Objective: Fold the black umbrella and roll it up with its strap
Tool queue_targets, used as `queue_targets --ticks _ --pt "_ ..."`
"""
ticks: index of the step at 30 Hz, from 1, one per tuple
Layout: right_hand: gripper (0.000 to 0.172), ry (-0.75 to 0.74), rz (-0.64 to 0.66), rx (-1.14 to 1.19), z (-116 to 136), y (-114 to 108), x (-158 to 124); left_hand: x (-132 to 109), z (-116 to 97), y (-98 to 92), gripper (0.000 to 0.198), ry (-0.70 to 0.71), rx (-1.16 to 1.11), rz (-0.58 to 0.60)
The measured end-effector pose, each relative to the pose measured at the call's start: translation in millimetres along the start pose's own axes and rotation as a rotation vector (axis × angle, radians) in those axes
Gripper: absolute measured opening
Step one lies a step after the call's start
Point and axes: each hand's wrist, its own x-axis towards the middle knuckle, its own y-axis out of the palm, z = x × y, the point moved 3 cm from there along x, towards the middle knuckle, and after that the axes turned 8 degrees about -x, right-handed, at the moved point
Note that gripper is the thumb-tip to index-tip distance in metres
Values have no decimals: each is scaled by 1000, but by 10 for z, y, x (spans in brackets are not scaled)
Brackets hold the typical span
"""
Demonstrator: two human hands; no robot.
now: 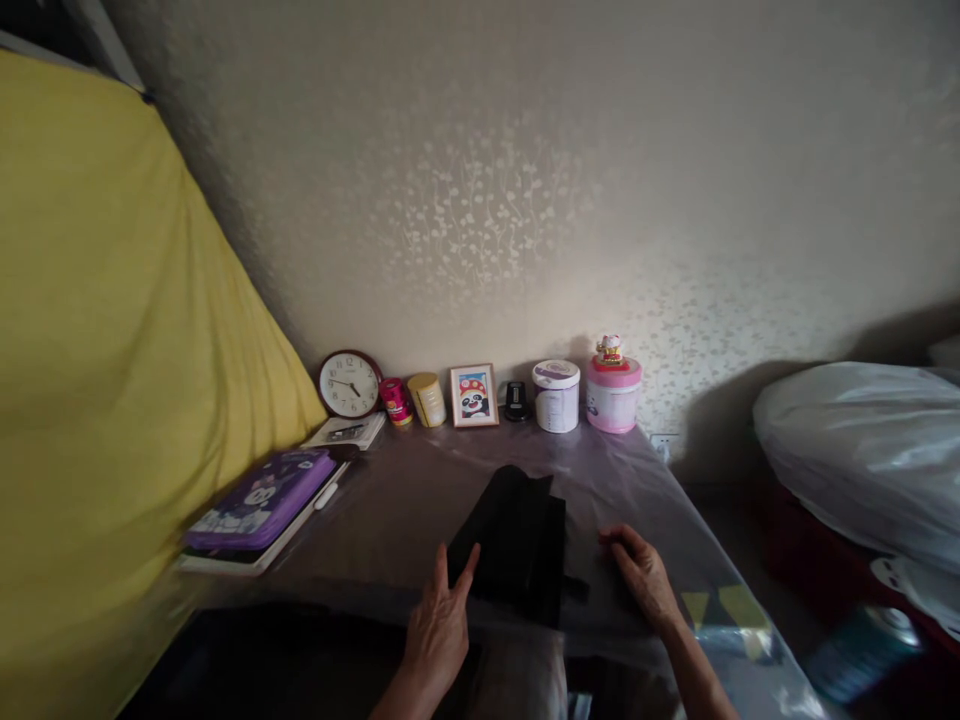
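A folded black item (510, 545), with a flap or upper layer raised and a narrow strap-like piece at its right, lies on the desk in front of me. Whether it is a pouch or a sheet of cloth, I cannot tell. My left hand (441, 622) grips its near left edge, thumb on top and the other fingers at the side. To the right, apart from the black item, my right hand (645, 582) hovers over or rests on the desk with its fingers curled together. Nothing shows between those fingertips.
Along the wall stand a clock (349, 384), a pink can (396, 402), a yellow-lidded tin (427, 400), a framed panda picture (475, 396) and two round tubs (556, 398). A purple case (262, 498) lies on books at left, beside a yellow curtain (112, 350). A plastic-wrapped bundle (862, 450) is at right.
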Motion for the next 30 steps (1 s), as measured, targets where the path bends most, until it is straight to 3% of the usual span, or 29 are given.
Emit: queue_targets --ticks 8,15,20,25,27,30 --pt "29 -28 7 -16 48 -6 -8 187 152 -12 92 47 -167 44" --pt "26 -76 22 -37 -59 16 25 309 225 -243 84 89 -352 3" --pt "23 -62 20 50 -62 38 24 339 116 -524 67 141 -580 -14" --pt "22 -4 36 145 0 49 -11 252 -33 -658 37 92 -804 125" --pt "21 11 55 170 14 56 -18 237 -98 -686 37 100 -848 117" --pt "21 2 49 185 26 57 -13 256 -193 -717 47 123 -869 9"
